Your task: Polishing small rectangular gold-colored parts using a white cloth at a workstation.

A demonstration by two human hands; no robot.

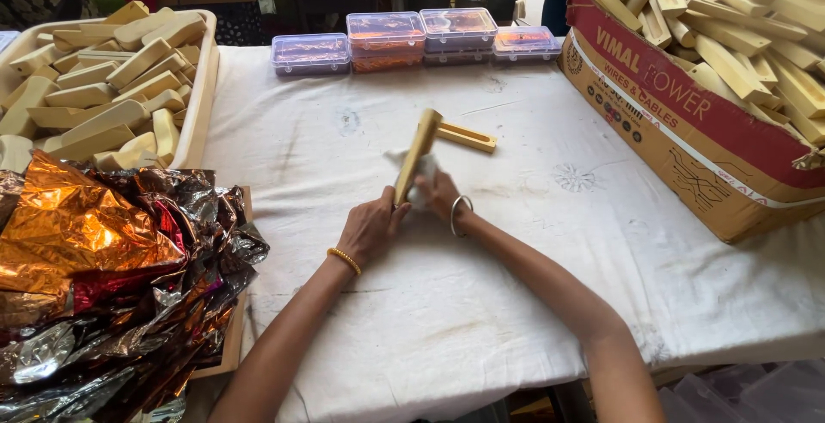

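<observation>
White tablecloth (481,285): both hands (371,227) (440,195) grip a pale yellow wooden stick (418,152), tilted upright.

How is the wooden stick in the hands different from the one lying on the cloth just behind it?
The held stick is gripped at its lower end by the left hand, with the right hand pressing a white rag to it; the loose stick lies untouched on the table cloth. The held stick points away from the person, its far end raised; the loose stick lies flat, crosswise. Both are pale yellow wood, similar in shape.
</observation>
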